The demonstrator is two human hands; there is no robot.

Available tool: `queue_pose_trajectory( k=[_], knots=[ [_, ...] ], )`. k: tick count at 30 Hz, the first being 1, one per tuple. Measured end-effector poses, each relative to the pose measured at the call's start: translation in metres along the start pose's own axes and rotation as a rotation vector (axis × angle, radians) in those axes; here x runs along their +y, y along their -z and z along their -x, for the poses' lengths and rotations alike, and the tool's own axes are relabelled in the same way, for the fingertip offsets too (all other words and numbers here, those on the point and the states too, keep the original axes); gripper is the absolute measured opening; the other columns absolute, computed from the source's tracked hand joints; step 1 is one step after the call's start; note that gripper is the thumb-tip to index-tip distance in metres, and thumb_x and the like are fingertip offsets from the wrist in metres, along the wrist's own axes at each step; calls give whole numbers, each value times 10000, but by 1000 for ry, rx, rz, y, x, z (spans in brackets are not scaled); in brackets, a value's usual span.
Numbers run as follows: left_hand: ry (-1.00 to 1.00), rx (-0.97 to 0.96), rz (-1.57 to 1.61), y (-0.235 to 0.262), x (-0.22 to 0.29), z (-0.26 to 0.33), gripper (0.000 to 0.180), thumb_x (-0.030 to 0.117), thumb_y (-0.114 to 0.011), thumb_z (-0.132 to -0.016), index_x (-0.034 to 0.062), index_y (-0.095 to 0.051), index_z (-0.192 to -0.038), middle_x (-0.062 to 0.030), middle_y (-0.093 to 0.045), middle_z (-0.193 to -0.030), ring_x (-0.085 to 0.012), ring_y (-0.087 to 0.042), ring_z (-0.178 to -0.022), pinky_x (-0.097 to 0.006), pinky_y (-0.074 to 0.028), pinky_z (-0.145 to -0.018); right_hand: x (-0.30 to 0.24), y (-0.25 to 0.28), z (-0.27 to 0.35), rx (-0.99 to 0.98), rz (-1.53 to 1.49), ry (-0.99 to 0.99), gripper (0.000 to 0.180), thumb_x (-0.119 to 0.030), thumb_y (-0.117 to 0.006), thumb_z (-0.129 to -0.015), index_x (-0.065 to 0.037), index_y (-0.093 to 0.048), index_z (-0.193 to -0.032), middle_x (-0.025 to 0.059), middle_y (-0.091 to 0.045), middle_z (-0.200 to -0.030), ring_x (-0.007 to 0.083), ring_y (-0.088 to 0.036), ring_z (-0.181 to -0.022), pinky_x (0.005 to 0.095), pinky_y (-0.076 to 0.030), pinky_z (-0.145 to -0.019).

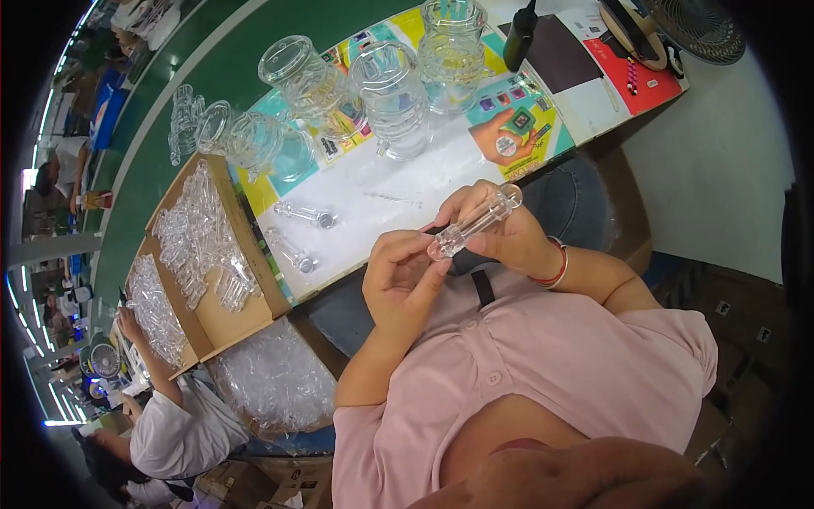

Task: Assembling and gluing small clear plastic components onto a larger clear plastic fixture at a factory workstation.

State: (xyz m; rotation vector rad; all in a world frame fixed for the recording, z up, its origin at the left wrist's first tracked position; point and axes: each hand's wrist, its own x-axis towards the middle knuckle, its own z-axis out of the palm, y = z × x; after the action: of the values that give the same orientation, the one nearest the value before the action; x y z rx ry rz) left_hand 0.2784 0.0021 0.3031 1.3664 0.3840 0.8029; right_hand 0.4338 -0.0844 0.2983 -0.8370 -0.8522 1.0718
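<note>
A clear, tube-shaped piece with round flared ends (472, 225) is held between both my hands, tilted with its far end up to the right. My left hand (401, 276) pinches the near end between thumb and fingers. Around the upper part of the tube, my right hand (515, 236) is closed, a red band on its wrist. Two similar small clear pieces (305, 215) lie on the white work surface (373, 191) to the left of my hands.
Several large clear ringed jars (397, 106) stand along the far side. A cardboard box (273, 293) at left holds many small clear pieces, with a heap of clear plastic bags (275, 373) below it. A black bottle (520, 38) and a fan (699, 30) are far right. Another person (186, 416) works at lower left.
</note>
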Motion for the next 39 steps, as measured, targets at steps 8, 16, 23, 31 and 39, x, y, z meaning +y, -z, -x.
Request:
queue_pose_trajectory(
  k=[8, 16, 23, 31, 39],
  knots=[
    [82, 7, 175, 5, -1, 4, 319, -102, -629, -773, -31, -511, -1061, -124, -495, -1086, -171, -547, -976, -291, -455, -887, 4, -11, -1, 74, -124, -50, 239, -70, -666, -804, -17, -472, -934, 159, -536, -1064, 150, -592, -905, 263, -514, -692],
    [-272, 252, -216, 68, 28, 6, 297, -86, -634, -766, 17, -491, -1005, -159, -570, -1024, -184, -584, -897, -268, -497, -773, 7, -6, -3, -118, -2, -193, 366, -187, -660, -826, -13, -513, -1113, 101, -550, -1037, 151, -538, -902, 287, -426, -830],
    [-71, 962, -775, 230, 71, 41, 243, -3, -663, -780, 11, -517, -973, -145, -583, -1022, -186, -603, -841, -269, -496, -734, 8, -18, -50, -292, 824, 39, 267, -107, -607, -828, -2, -542, -1065, 119, -559, -1048, 215, -553, -922, 311, -434, -823],
    [-28, 803, -1554, 211, 63, 29, 228, 107, -692, -763, 10, -584, -940, -152, -580, -1075, -321, -551, -1012, -425, -425, -874, 59, -72, -132, -213, 1282, 343, 427, -253, -696, -750, 1, -548, -1059, 154, -539, -962, 315, -535, -876, 376, -445, -780],
    [-403, 401, -1147, 145, 40, 32, 231, 31, -666, -736, 46, -597, -955, -141, -577, -1094, -338, -521, -1038, -408, -412, -888, 87, -84, -149, -251, 1519, 219, 285, -228, -673, -754, -19, -538, -892, 138, -522, -835, 308, -540, -779, 382, -442, -688]
  ],
)
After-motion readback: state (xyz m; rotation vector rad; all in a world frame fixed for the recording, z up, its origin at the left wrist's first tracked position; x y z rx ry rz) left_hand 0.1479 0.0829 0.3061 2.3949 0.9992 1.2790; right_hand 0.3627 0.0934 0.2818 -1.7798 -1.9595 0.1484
